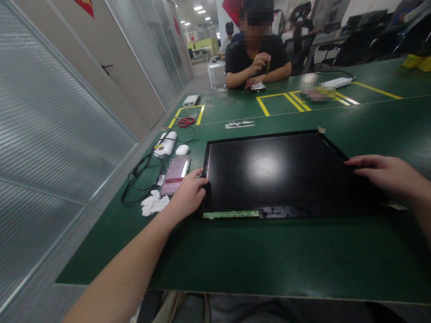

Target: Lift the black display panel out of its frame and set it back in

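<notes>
A black flat display panel [289, 179] lies on the green table in front of me, glossy with a bright reflection. A narrow green circuit board [231, 214] runs along the left part of its near edge. My left hand [192, 190] grips the panel's left edge, with fingers closed at the frame. At the right edge, my right hand [380, 169] has its fingers on the frame; their undersides are hidden. A small piece of tape [321, 130] sticks up at the far right corner.
Left of the panel are a phone [175, 175], a crumpled white tissue or glove [155, 202], a white mouse [182, 150], a white device [165, 144], black cables [134, 172] and red-handled scissors [186, 121]. White strips [239, 124] lie beyond it. A person [257, 58] sits opposite.
</notes>
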Motion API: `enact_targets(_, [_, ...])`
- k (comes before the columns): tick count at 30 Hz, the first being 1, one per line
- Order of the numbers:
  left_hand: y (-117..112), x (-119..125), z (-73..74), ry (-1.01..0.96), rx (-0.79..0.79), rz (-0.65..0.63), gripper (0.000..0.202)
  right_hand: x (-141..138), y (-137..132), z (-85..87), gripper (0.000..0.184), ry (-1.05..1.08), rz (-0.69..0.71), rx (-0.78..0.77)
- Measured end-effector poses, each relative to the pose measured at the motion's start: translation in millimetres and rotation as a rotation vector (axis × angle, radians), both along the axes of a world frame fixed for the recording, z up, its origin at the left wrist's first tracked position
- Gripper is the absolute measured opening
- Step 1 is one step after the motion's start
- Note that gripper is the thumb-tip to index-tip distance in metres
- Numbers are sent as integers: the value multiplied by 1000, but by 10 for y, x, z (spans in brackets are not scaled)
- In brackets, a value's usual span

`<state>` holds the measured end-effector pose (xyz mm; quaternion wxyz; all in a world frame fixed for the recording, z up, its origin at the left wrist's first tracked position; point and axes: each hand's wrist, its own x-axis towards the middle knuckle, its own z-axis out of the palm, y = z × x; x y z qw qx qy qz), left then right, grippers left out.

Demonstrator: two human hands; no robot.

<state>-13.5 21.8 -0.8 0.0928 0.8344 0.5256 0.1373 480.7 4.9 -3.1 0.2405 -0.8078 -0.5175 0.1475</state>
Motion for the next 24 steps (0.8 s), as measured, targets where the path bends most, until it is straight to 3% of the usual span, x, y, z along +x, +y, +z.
enact_targets(4, [-31,-25,-19,-90,13,15,36,-45,-10,50,30,-37,-11,-5])
enact_targets(9, [-73,0,-28,-96,-14,50,51,-105,-27,114,31,-118,-25,-19])
enact_targets(24, [-89,32,-22,-119,-127,97,54,-87,-29,117,27,-146,69,37])
